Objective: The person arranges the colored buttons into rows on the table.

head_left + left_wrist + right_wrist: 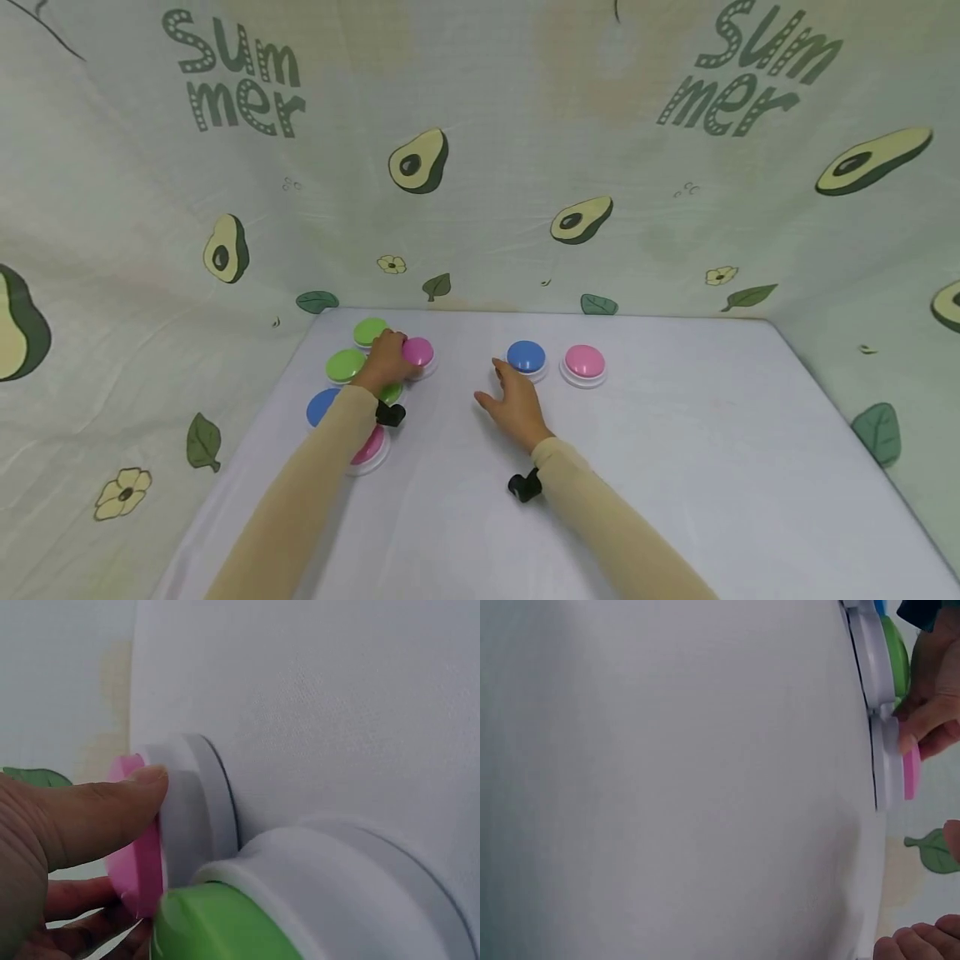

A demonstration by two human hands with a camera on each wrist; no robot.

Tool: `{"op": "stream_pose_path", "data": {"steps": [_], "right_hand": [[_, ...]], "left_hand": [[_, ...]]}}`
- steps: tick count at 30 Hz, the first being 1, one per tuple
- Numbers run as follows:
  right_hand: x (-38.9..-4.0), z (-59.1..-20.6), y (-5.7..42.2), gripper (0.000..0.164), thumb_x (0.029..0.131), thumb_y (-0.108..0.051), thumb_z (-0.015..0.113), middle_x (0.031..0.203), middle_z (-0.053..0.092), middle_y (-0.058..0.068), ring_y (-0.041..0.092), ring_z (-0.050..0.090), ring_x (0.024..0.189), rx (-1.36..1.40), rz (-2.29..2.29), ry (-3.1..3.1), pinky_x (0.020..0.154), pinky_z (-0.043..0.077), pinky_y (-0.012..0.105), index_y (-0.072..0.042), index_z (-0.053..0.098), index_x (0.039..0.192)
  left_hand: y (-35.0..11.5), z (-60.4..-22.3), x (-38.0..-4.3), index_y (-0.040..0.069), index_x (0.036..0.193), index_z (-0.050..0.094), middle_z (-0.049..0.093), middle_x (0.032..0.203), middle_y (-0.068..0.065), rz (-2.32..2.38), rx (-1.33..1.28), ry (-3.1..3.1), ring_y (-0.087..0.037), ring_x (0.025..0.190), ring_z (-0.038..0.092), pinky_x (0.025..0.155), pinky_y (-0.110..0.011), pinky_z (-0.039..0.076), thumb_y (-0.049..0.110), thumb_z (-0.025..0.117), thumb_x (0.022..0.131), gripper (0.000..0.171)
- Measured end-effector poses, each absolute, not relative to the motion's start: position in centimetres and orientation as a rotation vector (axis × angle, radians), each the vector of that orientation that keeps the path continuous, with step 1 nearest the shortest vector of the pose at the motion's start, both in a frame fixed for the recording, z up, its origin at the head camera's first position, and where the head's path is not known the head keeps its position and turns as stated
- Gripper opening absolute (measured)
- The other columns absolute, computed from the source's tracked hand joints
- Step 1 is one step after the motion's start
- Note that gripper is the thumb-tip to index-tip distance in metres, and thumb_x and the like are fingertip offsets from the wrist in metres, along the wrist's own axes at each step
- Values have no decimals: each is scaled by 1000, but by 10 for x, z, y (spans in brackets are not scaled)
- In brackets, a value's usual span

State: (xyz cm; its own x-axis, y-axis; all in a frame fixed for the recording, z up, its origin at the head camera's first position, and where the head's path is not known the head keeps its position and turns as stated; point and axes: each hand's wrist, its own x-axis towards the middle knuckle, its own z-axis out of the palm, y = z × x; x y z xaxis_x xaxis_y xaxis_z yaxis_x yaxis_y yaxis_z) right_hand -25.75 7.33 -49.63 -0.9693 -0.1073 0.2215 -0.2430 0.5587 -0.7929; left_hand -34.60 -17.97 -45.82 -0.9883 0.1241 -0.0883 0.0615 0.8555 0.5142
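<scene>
Left arm extended toward the far left of the white table (712, 450); left hand (386, 363) clamped on a pink button (417, 351), thumb against its near side. Right arm reaches forward; right hand (517, 410) holds nothing, thumb and fingers apart, near the blue button (527, 356). The gripped button, a glossy low dome on a round white base, stands beside a green button (217, 926).

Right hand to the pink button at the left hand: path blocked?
No other button stands between the right hand and the pink button, just bare tabletop; the left hand grips that button.
</scene>
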Motion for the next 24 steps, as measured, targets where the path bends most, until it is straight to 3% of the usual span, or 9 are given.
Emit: {"op": "stream_pose_path", "data": {"steps": [11,24], "right_hand": [[-259,-498,66,69,94,-17,81,152,53,26,42,55,138,345,1454,-2684,113,48,51,5,49,151],[-262,-499,66,67,92,-17,82,148,57,27,43,53,139,381,1361,-2742,117,44,54,8,53,147]], "left_hand": [[-168,-458,-327,-8,141,56,56,134,-22,919,179,2802,-36,125,54,113,-49,48,10,89,83,69],[-148,-464,-301,-4,131,68,66,118,-14,979,289,2833,-26,101,61,90,-39,57,8,96,73,67]]}}
